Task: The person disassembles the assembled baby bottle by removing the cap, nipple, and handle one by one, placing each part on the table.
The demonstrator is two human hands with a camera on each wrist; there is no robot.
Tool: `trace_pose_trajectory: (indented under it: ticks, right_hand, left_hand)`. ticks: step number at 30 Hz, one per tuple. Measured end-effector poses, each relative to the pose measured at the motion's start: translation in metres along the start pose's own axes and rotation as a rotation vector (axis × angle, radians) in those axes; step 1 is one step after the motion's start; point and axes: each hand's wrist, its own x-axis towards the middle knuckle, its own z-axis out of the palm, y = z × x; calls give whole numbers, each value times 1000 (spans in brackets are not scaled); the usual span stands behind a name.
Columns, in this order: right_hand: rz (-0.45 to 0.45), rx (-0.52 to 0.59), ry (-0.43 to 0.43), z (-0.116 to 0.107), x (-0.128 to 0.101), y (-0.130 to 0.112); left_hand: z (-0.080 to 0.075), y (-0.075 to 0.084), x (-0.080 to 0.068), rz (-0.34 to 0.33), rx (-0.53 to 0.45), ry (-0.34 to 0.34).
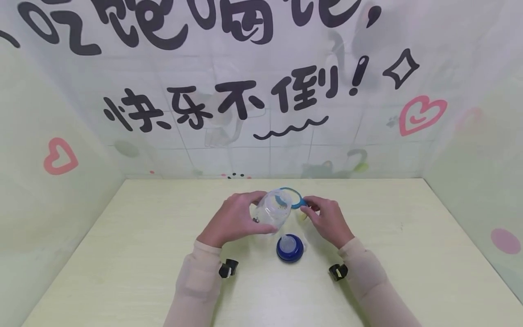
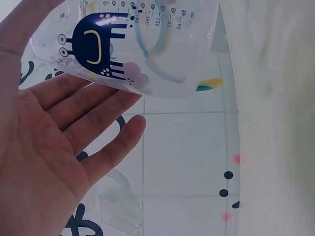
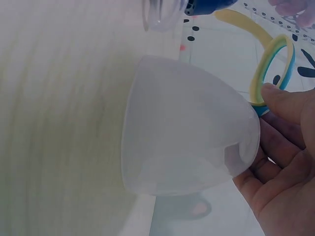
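Observation:
My left hand (image 1: 234, 218) grips a clear baby bottle (image 1: 273, 211) with printed markings, tilted on its side above the table. In the left wrist view the bottle (image 2: 142, 44) lies between the thumb and the fingers (image 2: 98, 123). My right hand (image 1: 327, 220) pinches a blue and yellow ring (image 1: 295, 196) at the bottle's mouth. In the right wrist view the thumb presses on that ring (image 3: 273, 69), and a frosted dome cap (image 3: 187, 128) lies close to the palm; I cannot tell whether the hand touches it. A blue collar with a clear nipple (image 1: 290, 248) stands on the table between my wrists.
The pale yellow-green table (image 1: 143, 254) is walled in by printed sheets on the left, back and right, with black lettering (image 1: 229, 100) and pink hearts. Small black wrist cameras (image 1: 229, 269) sit on both beige sleeves.

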Motion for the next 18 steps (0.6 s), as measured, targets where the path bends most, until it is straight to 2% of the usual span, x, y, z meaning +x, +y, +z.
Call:
trace_pose_trajectory:
  ticks: [18]
  right_hand:
    - [20, -55, -100, 6, -2, -4]
  left_hand:
    - [0, -2, 1, 33, -3, 8]
